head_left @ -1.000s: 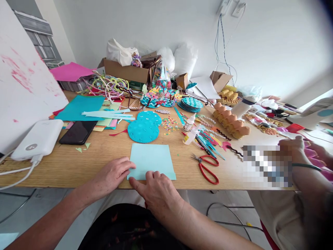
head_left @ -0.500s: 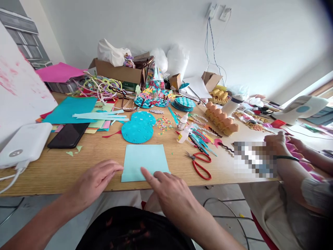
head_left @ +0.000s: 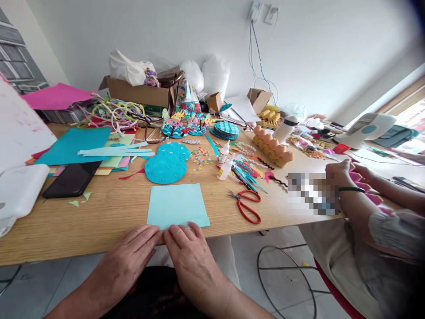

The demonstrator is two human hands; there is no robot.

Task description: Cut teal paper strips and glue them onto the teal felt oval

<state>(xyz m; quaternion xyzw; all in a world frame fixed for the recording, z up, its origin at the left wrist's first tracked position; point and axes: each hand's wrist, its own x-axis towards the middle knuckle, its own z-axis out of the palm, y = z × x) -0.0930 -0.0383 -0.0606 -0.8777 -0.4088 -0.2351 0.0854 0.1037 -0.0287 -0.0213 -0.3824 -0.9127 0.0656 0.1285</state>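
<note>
A light blue sheet of paper (head_left: 177,204) lies flat at the table's front edge, with a narrow folded strip along its near side. My left hand (head_left: 133,252) is closed at the sheet's near left corner, fingertips on its edge. Right beside it, my right hand (head_left: 194,254) has its bent fingers pressed on the middle of the same near edge. The tips of both hands almost meet, and my right thumb is hidden. Red-handled scissors (head_left: 248,206) rest to the right of the sheet. Behind it lie blue round pieces (head_left: 165,169) joined in a figure-eight shape.
Two glue bottles (head_left: 226,167) stand beyond the scissors. On the left are a black phone (head_left: 71,179), a white power bank (head_left: 23,190) and stacked coloured paper (head_left: 76,144). Egg-carton pieces (head_left: 274,148) sit at the back right. At the right, another person's hands (head_left: 340,173) hold a pink piece.
My left hand has moved right onto the paper's near edge. My right hand has drawn back from the sheet's surface to that edge. The view has shifted slightly right.
</note>
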